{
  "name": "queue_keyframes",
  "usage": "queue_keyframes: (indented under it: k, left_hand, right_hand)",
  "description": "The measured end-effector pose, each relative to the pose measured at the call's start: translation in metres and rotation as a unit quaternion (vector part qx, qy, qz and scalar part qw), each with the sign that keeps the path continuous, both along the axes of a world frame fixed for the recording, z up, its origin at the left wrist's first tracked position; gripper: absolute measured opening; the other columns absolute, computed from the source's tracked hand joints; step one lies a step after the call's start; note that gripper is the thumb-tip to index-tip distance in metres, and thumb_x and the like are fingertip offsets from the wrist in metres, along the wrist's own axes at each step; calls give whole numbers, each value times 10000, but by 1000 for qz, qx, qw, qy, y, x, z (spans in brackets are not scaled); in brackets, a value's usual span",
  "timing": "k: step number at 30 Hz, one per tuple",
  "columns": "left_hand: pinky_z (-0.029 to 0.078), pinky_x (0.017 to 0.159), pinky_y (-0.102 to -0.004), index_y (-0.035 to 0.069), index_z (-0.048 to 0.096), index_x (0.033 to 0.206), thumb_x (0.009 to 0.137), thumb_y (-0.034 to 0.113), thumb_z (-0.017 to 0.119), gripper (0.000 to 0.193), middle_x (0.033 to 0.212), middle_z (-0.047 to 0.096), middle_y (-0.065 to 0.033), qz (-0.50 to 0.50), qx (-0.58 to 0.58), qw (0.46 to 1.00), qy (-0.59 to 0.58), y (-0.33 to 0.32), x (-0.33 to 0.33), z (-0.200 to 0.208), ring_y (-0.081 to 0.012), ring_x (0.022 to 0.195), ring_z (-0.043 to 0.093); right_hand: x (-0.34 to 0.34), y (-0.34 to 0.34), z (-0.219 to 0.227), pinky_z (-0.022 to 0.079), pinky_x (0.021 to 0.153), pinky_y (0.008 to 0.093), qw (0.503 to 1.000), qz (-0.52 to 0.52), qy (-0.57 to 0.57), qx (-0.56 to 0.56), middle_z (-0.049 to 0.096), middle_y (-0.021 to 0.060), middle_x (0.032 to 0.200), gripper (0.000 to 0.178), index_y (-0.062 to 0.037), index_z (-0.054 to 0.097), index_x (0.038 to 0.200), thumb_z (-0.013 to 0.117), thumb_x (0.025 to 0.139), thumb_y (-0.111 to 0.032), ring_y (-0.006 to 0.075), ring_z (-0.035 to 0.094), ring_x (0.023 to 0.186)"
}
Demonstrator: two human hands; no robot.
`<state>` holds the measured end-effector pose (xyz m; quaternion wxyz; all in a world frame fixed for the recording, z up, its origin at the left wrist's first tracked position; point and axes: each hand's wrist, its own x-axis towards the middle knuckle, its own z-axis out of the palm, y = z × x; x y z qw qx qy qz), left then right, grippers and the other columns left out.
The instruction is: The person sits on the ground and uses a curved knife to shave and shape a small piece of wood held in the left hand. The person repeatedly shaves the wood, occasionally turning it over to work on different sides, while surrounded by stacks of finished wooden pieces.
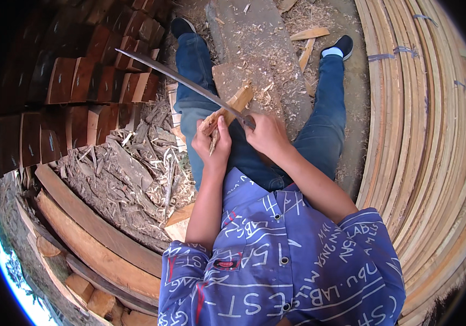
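Note:
My left hand (215, 142) is closed around the near end of a short, split piece of wood (239, 99), its thumb lying along the top. The wood slants away to the right between my legs, and a thin splinter hangs below its near end. My right hand (266, 133) grips the handle of a long machete (176, 77). Its narrow grey blade crosses the wood and points to the far left, over my left leg. Whether the edge is cutting into the wood cannot be made out. Fingers of my right hand hide most of the handle.
Wood shavings (268, 95) lie around a flat board (249, 32) between my legs. Loose offcuts (310, 34) rest near my right foot. Stacked reddish-brown timber (83, 79) stands at left, long pale planks (407, 136) at right. Bark and chips (119, 168) cover the ground at left.

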<state>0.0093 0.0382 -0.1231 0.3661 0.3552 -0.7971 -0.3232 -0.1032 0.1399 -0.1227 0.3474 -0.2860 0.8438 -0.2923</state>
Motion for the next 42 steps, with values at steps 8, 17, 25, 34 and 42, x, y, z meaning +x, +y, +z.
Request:
queue_keyframes:
  k: [8,17,25,34,42]
  left_hand:
    - [512,691,-286,-34,651,971,904,97,668,148,835,683,-108,40,81,996,2,0,-4,-3,-148,746,658]
    - [514,656,-298,-41,650,961,891,102,684,163,811,680,-119,27,60,998,1,-2,-7,2,-184,711,669]
    - [491,541,-267,-19,626,922,863,67,697,126,741,657,-106,3,-7,1000,-16,-1,-8,7,-159,600,661]
    - [495,716,-293,-36,633,937,899,80,669,127,850,645,-109,8,49,998,-41,10,-10,12,-163,772,630]
    - [516,583,-336,33,647,905,852,114,717,120,741,659,-127,-91,-26,992,-79,-3,-4,27,-273,634,676]
  right_hand:
    - [-10,9,-30,515,731,501,999,-12,26,44,671,227,808,160,-33,693,881,639,819,-170,431,653,809]
    - [-17,15,-51,501,719,510,999,-44,6,26,652,251,792,157,-4,657,828,632,816,-159,435,645,796]
    - [-9,5,-26,518,777,504,999,0,15,39,680,225,865,220,-51,688,929,641,831,-242,414,658,866]
    - [-28,33,-31,510,744,511,996,-81,-27,-30,663,253,820,209,-24,681,884,624,836,-219,438,647,826]
    - [-1,78,3,520,708,497,996,-52,-32,-69,668,235,804,303,-9,670,858,648,863,-311,436,647,794]
